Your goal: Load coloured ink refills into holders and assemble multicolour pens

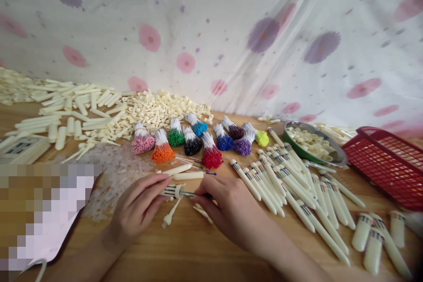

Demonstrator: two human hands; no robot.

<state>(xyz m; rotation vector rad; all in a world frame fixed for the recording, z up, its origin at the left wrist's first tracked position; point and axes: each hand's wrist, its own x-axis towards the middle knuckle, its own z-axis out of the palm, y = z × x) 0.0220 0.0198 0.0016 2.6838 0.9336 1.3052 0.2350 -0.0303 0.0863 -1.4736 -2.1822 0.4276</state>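
Between my two hands is a cream slotted pen part (pixel 172 191), lying roughly level above the wooden table. My left hand (pixel 137 205) pinches its left end. Thin dark refills (pixel 188 194) stick out of its right side, and the fingers of my right hand (pixel 228 200) are closed on them. Just behind the fingers lie cream pen barrels (pixel 188 176) and a few loose coloured refills (pixel 194 162). A small cream piece with a stem (pixel 170 215) rests on the table below the held part.
Rubber-banded refill bundles (pixel 211 152) in several colours stand behind my hands. Finished-looking pens (pixel 291 176), a metal bowl (pixel 339 152) and a red basket (pixel 386 163) are right. Cream parts (pixel 155 105), clear pieces (pixel 115 176) and a partly pixelated flat device (pixel 66 224) lie left.
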